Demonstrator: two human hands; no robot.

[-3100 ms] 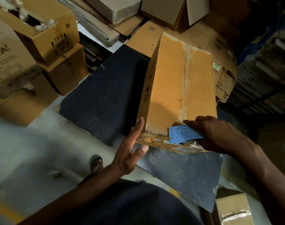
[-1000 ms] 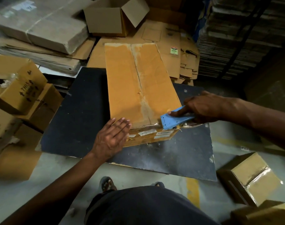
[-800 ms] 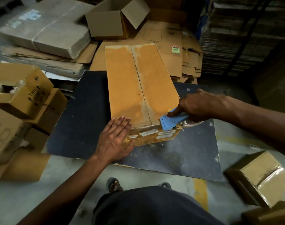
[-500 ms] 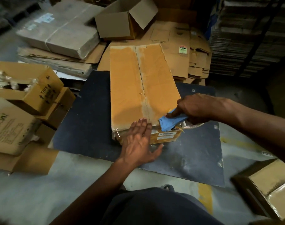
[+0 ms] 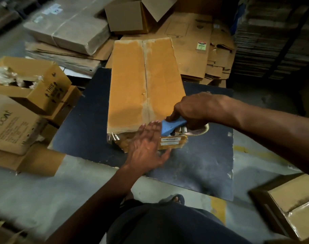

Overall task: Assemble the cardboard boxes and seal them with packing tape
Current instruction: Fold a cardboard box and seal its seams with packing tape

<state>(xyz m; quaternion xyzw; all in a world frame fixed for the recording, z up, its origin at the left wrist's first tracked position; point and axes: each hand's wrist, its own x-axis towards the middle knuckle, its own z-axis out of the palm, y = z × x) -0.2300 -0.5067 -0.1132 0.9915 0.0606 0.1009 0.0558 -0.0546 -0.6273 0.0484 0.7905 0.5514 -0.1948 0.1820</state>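
A blue tape dispenser [image 5: 173, 126] is grasped by the right hand [image 5: 199, 110] at the near end of the box [image 5: 143, 88]. That end is pressed by the flat, released left hand [image 5: 146, 147]. The box is laid on a dark mat [image 5: 203, 164].

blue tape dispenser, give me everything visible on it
The tape dispenser has a light blue, plastic-looking body; behind it sit a small roller and a tape roll, partly hidden. It sits at the near end of the cardboard box, by the centre seam, at the top edge. The right hand grips it from above, fingers curled over it. The left hand lies flat against the box end beside it, fingertips close to its blue edge; contact unclear.
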